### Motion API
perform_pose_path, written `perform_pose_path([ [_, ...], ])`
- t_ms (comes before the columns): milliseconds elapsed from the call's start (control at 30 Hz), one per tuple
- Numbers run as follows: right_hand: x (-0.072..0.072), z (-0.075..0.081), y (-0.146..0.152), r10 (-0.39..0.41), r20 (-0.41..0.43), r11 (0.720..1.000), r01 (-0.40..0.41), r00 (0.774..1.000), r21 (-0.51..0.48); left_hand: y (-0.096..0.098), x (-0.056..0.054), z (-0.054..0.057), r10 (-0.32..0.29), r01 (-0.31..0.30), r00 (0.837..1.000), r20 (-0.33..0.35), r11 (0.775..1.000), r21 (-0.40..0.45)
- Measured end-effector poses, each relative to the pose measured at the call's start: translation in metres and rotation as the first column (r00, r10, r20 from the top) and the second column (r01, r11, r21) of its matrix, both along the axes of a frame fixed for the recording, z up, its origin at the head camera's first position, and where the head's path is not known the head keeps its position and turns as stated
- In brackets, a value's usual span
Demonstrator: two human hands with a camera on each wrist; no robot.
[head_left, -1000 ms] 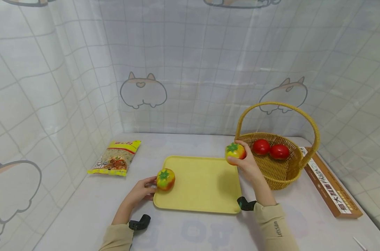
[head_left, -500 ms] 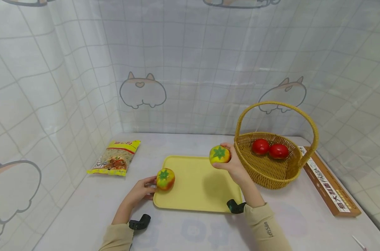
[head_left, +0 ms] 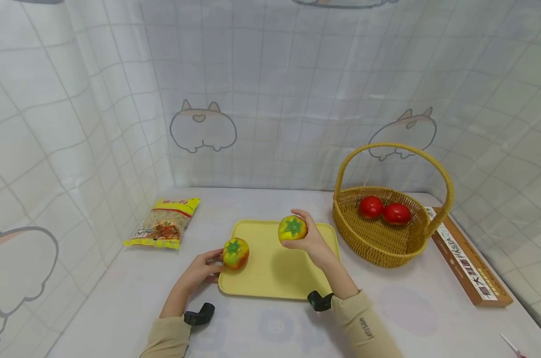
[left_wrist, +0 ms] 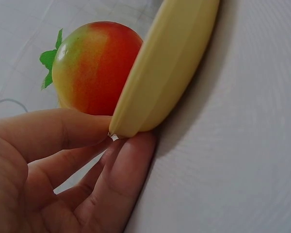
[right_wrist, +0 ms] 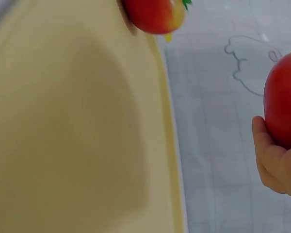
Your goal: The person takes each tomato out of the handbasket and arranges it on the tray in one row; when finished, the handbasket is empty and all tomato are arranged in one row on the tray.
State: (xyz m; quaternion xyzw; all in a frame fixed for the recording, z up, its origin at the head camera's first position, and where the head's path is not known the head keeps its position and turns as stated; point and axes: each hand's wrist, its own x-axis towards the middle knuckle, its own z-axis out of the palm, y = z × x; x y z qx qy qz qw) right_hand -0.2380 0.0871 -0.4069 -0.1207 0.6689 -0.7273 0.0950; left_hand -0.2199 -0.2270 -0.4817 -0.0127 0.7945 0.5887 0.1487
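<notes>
My right hand (head_left: 314,246) holds a yellow-and-red tomato (head_left: 292,228) with a green star-shaped top, raised above the right half of a yellow tray (head_left: 261,281). In the right wrist view, part of that tomato (right_wrist: 285,104) shows at the right edge, its red underside facing the camera. A second such tomato (head_left: 236,254) rests on the tray at its left side. At the tray's left rim is my left hand (head_left: 200,272). The left wrist view shows that hand (left_wrist: 53,170) pinching the tray's edge (left_wrist: 165,73), thumb on one side and fingers on the other, beside the resting tomato (left_wrist: 97,68).
A wicker basket (head_left: 377,256) with a tall handle stands right of the tray, with two red tomatoes (head_left: 383,211) inside. Beyond it lies a long brown pasta box (head_left: 471,263). A yellow-edged food packet (head_left: 167,223) lies at the back left. Gridded curtains enclose the table.
My right hand has carried the tomato leftward, from beside the basket to over the tray. My left hand, the tray and the other tomato have stayed in place.
</notes>
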Motion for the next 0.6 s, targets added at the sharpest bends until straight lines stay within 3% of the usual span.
perform_pose_path([
  [500, 0.005, -0.016, -0.037, 0.009, 0.047, 0.998, -0.012, 0.999, 0.053, -0.001, 0.0, 0.0, -0.026, 0.026, 1.0, -0.01, 1.0, 0.01],
  [600, 0.009, -0.012, -0.043, 0.02, 0.045, 0.997, -0.023, 0.999, 0.078, -0.001, 0.0, 0.001, -0.029, 0.029, 1.0, -0.008, 1.0, 0.012],
])
